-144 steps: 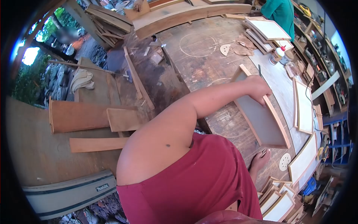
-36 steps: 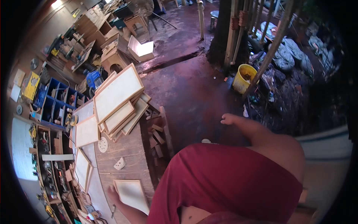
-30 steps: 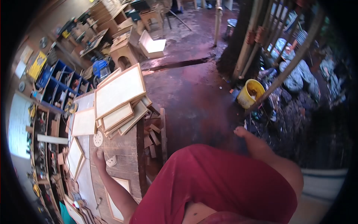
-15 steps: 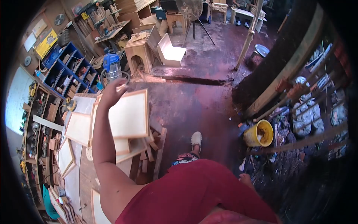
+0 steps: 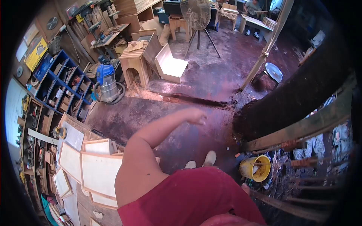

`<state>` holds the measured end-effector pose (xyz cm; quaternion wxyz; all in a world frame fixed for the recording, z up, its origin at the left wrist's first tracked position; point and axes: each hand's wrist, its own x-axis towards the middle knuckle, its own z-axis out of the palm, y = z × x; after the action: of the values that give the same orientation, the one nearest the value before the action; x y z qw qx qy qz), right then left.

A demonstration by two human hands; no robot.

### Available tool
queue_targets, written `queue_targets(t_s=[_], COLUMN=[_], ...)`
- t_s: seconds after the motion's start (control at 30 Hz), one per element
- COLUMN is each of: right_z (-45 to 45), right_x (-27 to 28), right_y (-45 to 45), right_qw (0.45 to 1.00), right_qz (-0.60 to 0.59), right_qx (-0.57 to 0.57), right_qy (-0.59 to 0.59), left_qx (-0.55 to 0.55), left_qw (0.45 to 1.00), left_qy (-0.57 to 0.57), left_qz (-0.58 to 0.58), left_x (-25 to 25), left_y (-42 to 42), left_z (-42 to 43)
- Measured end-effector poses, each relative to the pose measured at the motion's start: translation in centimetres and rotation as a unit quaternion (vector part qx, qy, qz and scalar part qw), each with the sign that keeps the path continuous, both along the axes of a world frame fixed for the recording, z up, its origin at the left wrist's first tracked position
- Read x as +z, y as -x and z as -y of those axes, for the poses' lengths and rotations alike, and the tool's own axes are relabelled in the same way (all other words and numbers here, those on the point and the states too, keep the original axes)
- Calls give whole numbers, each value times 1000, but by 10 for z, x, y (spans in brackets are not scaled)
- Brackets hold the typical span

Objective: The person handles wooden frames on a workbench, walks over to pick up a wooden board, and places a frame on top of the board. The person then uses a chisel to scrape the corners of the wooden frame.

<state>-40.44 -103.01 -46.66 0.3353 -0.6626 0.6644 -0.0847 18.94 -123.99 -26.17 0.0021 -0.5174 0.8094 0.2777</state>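
Note:
My left hand [image 5: 197, 116] is raised over the dark red floor [image 5: 158, 124], with loosely bent, slightly blurred fingers and nothing seen in it. Low at the right edge of my red shirt, a small part of my right hand [image 5: 246, 188] shows; its fingers are too hidden to read. Wood-edged white panels [image 5: 101, 174] lie on the workbench [image 5: 83, 205], left of my left upper arm. Two light shoes [image 5: 209, 158] show on the floor beyond my shirt.
A blue-topped vacuum [image 5: 107, 84], wooden cabinet [image 5: 132, 62] and standing fan [image 5: 196, 15] are ahead. A yellow bucket [image 5: 247, 168] and wooden rail [image 5: 298, 132] are right. Blue shelving [image 5: 56, 81] lines the left. A person [image 5: 252, 8] sits at the far back.
The view has turned and moved forward past the bench. My left hand has gone from over the panels to over the floor. Both shoes now show; the vacuum is fully in view.

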Motion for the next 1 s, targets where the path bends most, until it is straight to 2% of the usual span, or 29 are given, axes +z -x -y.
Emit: queue_targets(t_s=[0.03,0.1,0.13,0.17,0.2,0.23,0.27,0.3,0.33,0.37,0.4,0.43,0.5,0.53,0.57,0.63,0.7,0.77,0.83,0.9,0.93,0.97,1.0], right_z=[12,33,38,59,89,121,159,197,241,286,335,384,496,546,587,633,677,700,704,720,702,695,689], right_x=[-24,-115,-218,-205,-191,-185,-186,-187,-192,-196,-195,-188,-86,-77,-66,-5,7,8,3,-61,-16,3,11], right_y=[2,23,77,69,55,49,41,33,26,15,2,-14,-88,-121,-155,-246,-324,-402,-476,-515,-562,-599,-628], right_qw=[1000,988,966,981,975,967,957,943,921,882,814,738,665,857,955,989,989,989,982,971,938,937,926], right_qz=[0,-56,211,41,-29,-65,-94,-131,-169,-222,-285,-334,-358,-253,-119,-1,34,28,20,-12,-82,-83,-70], right_qx=[5,-19,19,57,99,141,187,242,309,399,504,586,654,440,178,43,54,96,179,226,312,316,357], right_qy=[-4,-145,-150,-179,-197,-203,-200,-188,-164,-120,-51,18,31,-91,-205,-144,-130,-108,-63,-74,-124,-125,-103], left_qx=[-8,35,76,118,161,223,181,130,163,233,302,309,485,494,540,588,650,635,580,464,407,344,565], left_qw=[999,992,987,979,973,948,969,971,946,930,908,904,799,796,775,744,703,700,758,825,881,925,792], left_qy=[-24,-101,-98,-92,-117,-205,-168,-197,-267,-280,-291,-297,-338,-332,-293,-255,-207,-221,-193,-266,-187,-105,-59], left_qz=[-22,-72,-104,-138,-119,-101,-9,44,82,50,16,6,-103,-111,-148,-191,-204,-239,-230,-180,-154,-120,-225], left_x=[-31,-88,-131,-169,-185,-203,-217,-264,-230,-222,-221,-223,-235,-238,-238,-255,-277,-280,-310,-337,-343,-342,-338], left_y=[4,1,-11,-25,-37,-51,-65,-86,-86,-96,-103,-106,-121,-128,-134,-152,-183,-224,-275,-347,-386,-427,-450], left_z=[3,-3,-14,-28,-46,-66,-88,-113,-126,-138,-151,-162,-163,-153,-147,-132,-106,-72,-49,-17,4,23,32])
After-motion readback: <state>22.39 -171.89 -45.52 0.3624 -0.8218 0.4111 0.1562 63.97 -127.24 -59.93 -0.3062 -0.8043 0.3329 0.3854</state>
